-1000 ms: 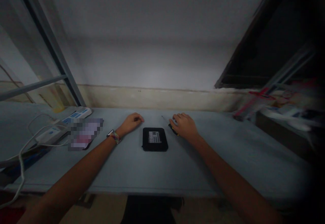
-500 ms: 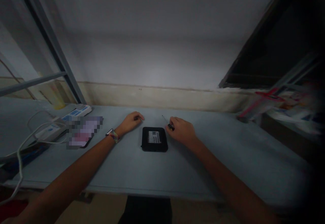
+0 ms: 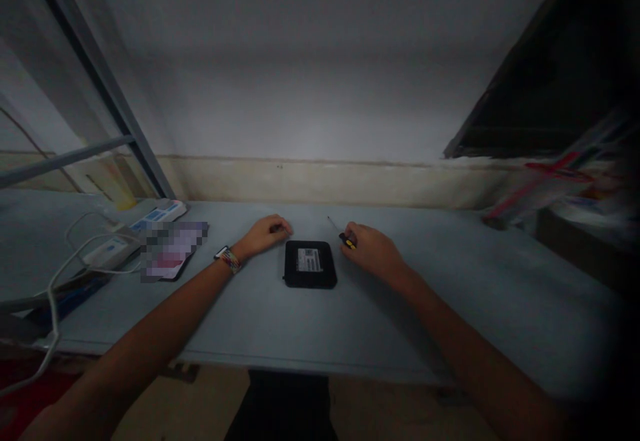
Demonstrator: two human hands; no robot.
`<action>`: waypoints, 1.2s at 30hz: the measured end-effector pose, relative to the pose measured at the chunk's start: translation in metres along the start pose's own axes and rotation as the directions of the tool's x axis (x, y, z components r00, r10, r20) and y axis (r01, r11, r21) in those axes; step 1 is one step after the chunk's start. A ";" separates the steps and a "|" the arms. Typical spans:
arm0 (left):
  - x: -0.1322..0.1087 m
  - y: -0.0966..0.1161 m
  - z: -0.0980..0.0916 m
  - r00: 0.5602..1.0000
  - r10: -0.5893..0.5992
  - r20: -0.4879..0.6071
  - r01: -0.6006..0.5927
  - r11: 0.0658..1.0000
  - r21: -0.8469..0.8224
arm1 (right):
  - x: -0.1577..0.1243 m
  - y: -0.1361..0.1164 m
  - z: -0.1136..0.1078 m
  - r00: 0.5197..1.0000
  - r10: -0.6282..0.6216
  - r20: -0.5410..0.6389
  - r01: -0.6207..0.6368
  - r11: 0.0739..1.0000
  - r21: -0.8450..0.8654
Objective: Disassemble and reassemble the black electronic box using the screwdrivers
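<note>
A flat black square box with rounded corners lies on the table, a white printed label on its upper face. Just beyond its left rear corner my left hand rests with curled fingers; whatever may be between them is hidden. On the right of the box, my right hand grips a small screwdriver by its black and yellow handle. The thin metal shaft points up and to the left, away from the box. Neither hand touches the box.
A phone with a pixelated screen lies at the left, beside white power strips and a looping white cable. A metal frame post rises behind them. Plastic bags sit at the far right.
The whole view has shifted, so things appear slightly right and higher. My right hand has turned a little, showing more of the screwdriver's yellow and black handle. The box stays on the table.
</note>
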State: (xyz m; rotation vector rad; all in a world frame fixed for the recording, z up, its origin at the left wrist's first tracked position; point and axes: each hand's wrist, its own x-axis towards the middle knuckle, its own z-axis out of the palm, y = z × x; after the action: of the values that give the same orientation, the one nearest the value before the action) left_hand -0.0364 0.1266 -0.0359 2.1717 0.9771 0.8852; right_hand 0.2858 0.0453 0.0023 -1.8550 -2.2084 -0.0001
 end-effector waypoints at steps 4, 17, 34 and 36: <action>-0.004 0.010 0.000 0.998 0.036 0.049 -0.034 0.999 -0.038 | 0.000 -0.002 -0.001 1.000 0.010 -0.023 -0.010 1.000 0.022; -0.014 0.028 0.011 0.972 0.133 0.194 -0.107 0.985 -0.139 | 0.007 -0.005 0.000 0.884 0.174 -0.434 0.151 0.773 0.617; -0.019 0.051 0.013 0.931 0.090 0.354 -0.019 0.980 -0.197 | -0.023 -0.041 -0.009 0.787 0.079 -0.612 0.489 0.527 0.696; -0.019 0.050 0.013 0.924 0.090 0.373 -0.020 0.982 -0.186 | -0.025 -0.042 -0.006 0.780 0.019 -0.626 0.520 0.537 0.665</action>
State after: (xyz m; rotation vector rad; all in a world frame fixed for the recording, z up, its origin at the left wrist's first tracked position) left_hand -0.0157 0.0809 -0.0137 2.1153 0.6217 0.5213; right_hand 0.2502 0.0124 0.0097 -0.8105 -1.5760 0.3199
